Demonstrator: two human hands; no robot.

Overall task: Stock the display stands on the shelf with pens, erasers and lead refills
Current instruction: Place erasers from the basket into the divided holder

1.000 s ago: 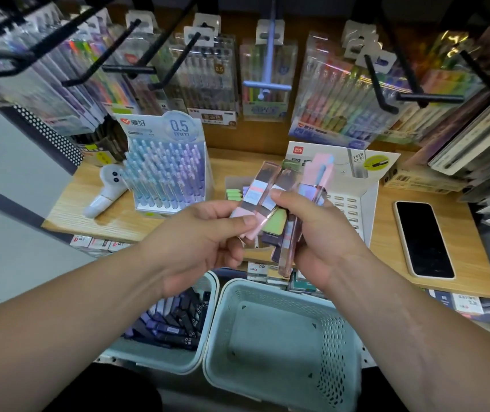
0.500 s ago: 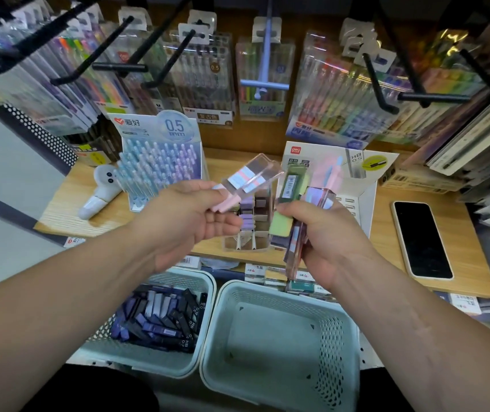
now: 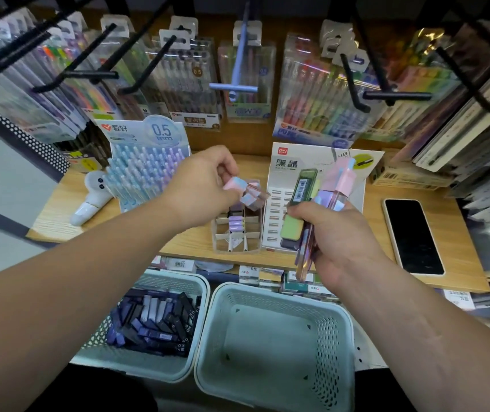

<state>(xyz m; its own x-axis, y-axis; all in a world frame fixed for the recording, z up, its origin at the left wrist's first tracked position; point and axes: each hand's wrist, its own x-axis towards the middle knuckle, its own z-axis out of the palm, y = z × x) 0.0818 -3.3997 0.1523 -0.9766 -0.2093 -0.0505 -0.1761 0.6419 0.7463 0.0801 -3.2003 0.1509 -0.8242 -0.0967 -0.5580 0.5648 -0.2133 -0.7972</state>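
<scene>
Over the small cardboard stand (image 3: 222, 237) at the middle of the wooden shelf (image 3: 460, 233), your left hand (image 3: 205, 185) pinches one pink-and-blue eraser (image 3: 246, 194) in a clear wrapper between thumb and fingertips. The eraser tilts, its right end hanging above the stand's far compartments; whether it touches the dividers you cannot tell from this view. A short column of purple erasers (image 3: 235, 223) already lies in the stand's middle row.

Just right of that, your right hand (image 3: 337, 236) is clenched round a bundle of erasers (image 3: 312, 191), green, pink and purple ones fanned upward, held in front of the white lead refill display (image 3: 285, 162) that stands touching the small stand's right side.

Farther left on the shelf sits the pen display (image 3: 145, 168), packed with pastel blue and lilac pens, and a white gadget (image 3: 92, 194) lies at its left. A phone (image 3: 413, 236) lies face up well to the right.

Near you, below the shelf edge, two pale green baskets stand side by side: the left basket (image 3: 205, 289) holds dark lead refill boxes (image 3: 154, 322), and the right basket (image 3: 347, 322) is beside it. Packs of pens (image 3: 187, 81) hang on hooks along the far wall.
</scene>
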